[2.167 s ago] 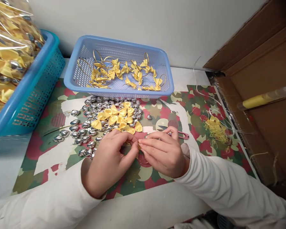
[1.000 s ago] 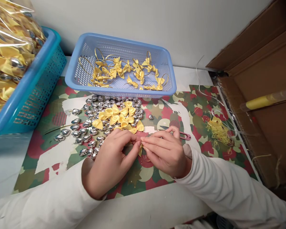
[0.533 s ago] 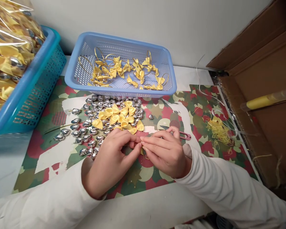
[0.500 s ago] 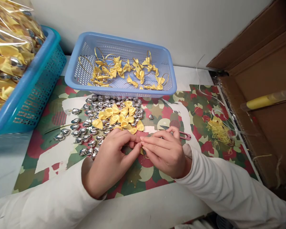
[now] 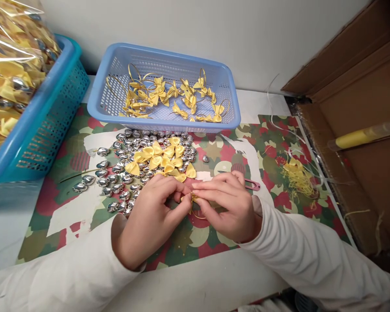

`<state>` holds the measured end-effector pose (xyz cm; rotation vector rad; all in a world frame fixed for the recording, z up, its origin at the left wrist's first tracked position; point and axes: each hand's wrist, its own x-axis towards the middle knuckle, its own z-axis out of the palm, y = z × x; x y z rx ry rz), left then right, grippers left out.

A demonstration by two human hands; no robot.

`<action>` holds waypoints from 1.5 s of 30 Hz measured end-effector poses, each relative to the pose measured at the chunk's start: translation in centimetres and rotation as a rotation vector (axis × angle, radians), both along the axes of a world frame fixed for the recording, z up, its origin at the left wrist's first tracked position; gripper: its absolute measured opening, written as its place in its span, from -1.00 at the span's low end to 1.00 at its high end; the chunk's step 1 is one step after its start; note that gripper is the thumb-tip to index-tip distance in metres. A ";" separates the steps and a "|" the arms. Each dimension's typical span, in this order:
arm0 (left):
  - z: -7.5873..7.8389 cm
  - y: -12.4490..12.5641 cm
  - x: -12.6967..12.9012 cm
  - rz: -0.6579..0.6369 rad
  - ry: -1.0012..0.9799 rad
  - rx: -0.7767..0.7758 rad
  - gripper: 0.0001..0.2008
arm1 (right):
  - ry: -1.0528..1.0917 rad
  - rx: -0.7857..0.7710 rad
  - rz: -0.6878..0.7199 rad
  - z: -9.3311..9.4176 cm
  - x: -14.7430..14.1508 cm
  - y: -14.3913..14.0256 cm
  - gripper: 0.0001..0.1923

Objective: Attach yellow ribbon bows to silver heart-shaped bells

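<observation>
Mid-assembly – left hand (image 5: 149, 216) and right hand (image 5: 229, 206) pinch together on a gold cord (image 5: 192, 200) just above the mat (image 5: 84, 208); next probably needs a bow (image 5: 156, 158) – fine fingertip work.

No lettering shows anywhere here, not a word, number or brand mark to read. The patterned mat (image 5: 266, 143) carries only red, green and cream shapes, no print. The light blue basket (image 5: 227, 86) has plain mesh walls, and the teal basket (image 5: 48, 117) beside it shows bare perforations with no label. The clear plastic bag (image 5: 9, 56) heaped in that teal basket bears no sticker that can be made out. The cardboard box (image 5: 360, 73) on the right is plain brown, without stamp or tape text. The yellow tube (image 5: 357, 136) lying in it shows no marking either.
</observation>
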<state>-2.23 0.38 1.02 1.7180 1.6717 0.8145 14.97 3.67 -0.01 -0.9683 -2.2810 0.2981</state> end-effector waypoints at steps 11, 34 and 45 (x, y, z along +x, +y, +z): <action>0.1 -0.1 0.2 0.004 -0.002 -0.006 -0.82 | -0.001 -0.083 -0.076 -0.3 -0.5 0.0 -0.87; -0.1 -0.1 0.1 -0.008 -0.010 -0.007 -0.79 | 0.043 -0.074 -0.047 -0.4 -0.5 0.2 -0.84; 0.0 0.0 0.1 -0.023 -0.012 0.001 -0.79 | 0.008 -0.078 -0.041 -0.6 -0.4 0.3 -0.82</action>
